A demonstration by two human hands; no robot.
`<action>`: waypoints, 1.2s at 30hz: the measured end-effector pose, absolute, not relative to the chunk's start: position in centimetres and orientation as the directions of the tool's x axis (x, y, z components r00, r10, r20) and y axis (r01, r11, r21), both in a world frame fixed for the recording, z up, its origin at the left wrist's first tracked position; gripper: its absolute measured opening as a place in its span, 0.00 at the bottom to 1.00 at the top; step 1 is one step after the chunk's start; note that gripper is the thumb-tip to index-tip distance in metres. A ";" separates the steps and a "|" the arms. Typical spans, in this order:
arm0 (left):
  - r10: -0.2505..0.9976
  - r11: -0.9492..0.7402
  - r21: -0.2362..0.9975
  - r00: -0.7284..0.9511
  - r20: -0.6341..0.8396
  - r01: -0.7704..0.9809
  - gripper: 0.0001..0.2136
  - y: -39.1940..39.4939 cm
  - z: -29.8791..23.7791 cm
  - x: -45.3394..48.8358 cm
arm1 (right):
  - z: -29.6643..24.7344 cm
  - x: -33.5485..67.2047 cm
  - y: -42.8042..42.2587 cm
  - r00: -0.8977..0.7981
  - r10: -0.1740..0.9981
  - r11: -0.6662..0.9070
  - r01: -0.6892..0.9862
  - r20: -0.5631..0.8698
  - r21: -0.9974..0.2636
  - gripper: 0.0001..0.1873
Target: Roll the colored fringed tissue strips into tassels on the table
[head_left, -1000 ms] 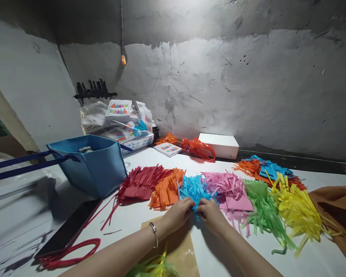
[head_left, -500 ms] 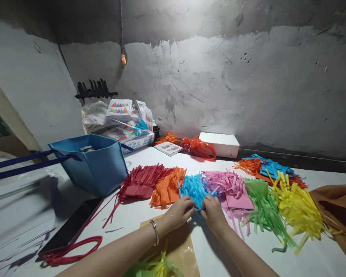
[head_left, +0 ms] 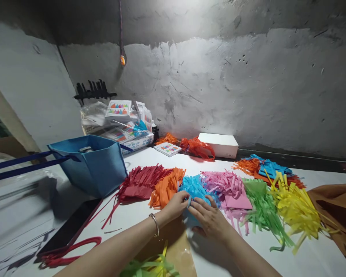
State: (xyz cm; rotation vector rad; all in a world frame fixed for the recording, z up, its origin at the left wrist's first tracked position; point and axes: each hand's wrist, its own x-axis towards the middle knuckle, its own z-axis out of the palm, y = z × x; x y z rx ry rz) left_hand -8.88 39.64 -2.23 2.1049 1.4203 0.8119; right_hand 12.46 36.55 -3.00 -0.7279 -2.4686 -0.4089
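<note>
The blue tissue-paper fringe lies on the white table between orange and pink ones. At its near edge my left hand, with a bracelet on the wrist, pinches a blue strip between thumb and fingers. My right hand rests over the fringe's near part, fingers stretched out and fairly flat, the thumb tucked low. Both hands hide much of the blue paper. To the left are the orange fringe and dark red fringe. On the right lie pink, green and yellow fringes.
A blue bag with long straps stands at left, before a pile of printed packets. A white box and red plastic bag sit by the wall. Brown paper lies under my left forearm. Brown cloth lies right.
My right hand has gone from a bent-finger grip to lying outstretched over the blue fringe. My left hand has shifted slightly left and nearer, with a blue strip now showing at its fingertips.
</note>
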 end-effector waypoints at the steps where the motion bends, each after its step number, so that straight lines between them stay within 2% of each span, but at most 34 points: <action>1: 0.934 -0.353 0.674 0.288 0.211 0.649 0.09 39.6 -2.2 -8.8 | -3.1 12.1 36.7 -0.722 0.408 0.797 0.580 0.558 0.167 0.27; 6: 0.947 -0.317 0.724 0.238 0.214 0.613 0.10 39.8 -2.1 -8.7 | -3.9 11.7 37.7 -0.683 0.480 0.679 0.687 0.550 0.260 0.11; 11: 0.974 -0.220 0.811 0.076 0.214 0.542 0.11 41.5 -2.4 -9.7 | -4.7 16.6 36.9 -0.670 0.465 0.628 0.710 0.579 0.318 0.13; 15: 0.963 -0.214 0.843 -0.038 0.267 0.493 0.11 42.1 -2.4 -10.4 | -4.9 24.5 33.2 -0.629 0.452 0.602 0.738 0.633 0.305 0.16; 21: 0.945 -0.214 0.853 -0.120 0.304 0.475 0.10 41.6 -1.9 -10.2 | -4.8 35.0 24.5 -0.399 0.559 0.468 0.876 0.727 0.120 0.17; 24: 0.930 -0.176 0.848 -0.198 0.310 0.499 0.12 42.3 -0.6 -9.9 | -3.9 35.3 21.5 -0.371 0.590 0.353 0.917 0.717 0.184 0.12; 27: 0.911 -0.171 0.810 -0.222 0.346 0.560 0.13 42.9 1.1 -8.9 | -2.2 33.4 19.4 -0.375 0.579 0.307 0.923 0.724 0.233 0.09; 29: 0.911 -0.214 0.768 -0.159 0.379 0.604 0.14 42.4 2.1 -7.4 | -1.2 32.4 17.9 -0.374 0.559 0.299 0.923 0.740 0.241 0.09; 32: 0.891 -0.366 0.673 0.032 0.454 0.643 0.22 38.4 3.2 -4.1 | -0.6 31.9 15.2 -0.363 0.532 0.303 0.925 0.765 0.228 0.11; 35: 0.787 -0.609 0.536 0.362 0.499 0.585 0.32 30.0 4.2 -0.1 | -1.0 31.0 12.5 -0.356 0.481 0.376 0.909 0.802 0.178 0.17; 36: 0.698 -0.716 0.467 0.522 0.490 0.519 0.37 26.8 4.5 1.2 | -1.4 30.3 11.8 -0.359 0.466 0.408 0.898 0.809 0.164 0.20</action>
